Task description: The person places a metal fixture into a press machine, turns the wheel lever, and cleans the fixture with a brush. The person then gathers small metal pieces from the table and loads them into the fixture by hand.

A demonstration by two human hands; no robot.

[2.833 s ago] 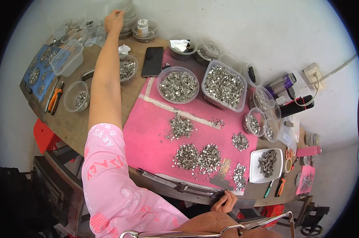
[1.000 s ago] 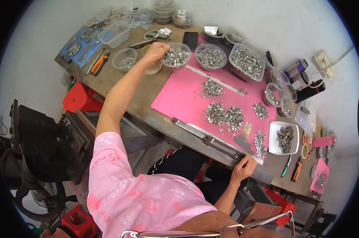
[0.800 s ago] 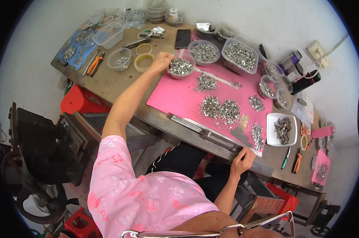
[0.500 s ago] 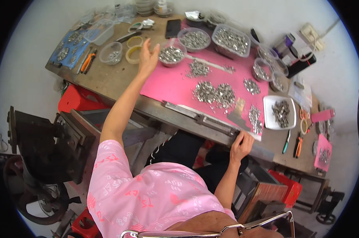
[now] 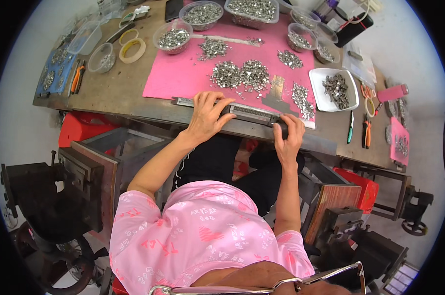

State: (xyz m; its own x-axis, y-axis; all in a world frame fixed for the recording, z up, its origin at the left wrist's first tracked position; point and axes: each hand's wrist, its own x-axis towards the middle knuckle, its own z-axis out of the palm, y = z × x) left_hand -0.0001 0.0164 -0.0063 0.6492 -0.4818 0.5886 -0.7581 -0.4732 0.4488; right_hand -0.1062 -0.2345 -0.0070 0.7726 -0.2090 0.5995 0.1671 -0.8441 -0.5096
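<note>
Your left hand (image 5: 208,117), partly closed, pinches bar (image 5: 254,113) between thumb and fingers; right hand (image 5: 290,133) curls round its right end. Bar lies along near edge of mat (image 5: 176,78), before metal piles (image 5: 226,74). Step seems steadying bar; next move likely calls for even, two-handed grip.

the left hand (image 5: 207,117) partly hides the metal bar (image 5: 254,113).

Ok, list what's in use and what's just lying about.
Likely in use: long dark metal rail, touched by left hand and right hand; silvery metal pieces on rectangular pink mat.

Seemingly lying about: black rectangular phone; orange-handled pliers at right; beige tape roll.
</note>
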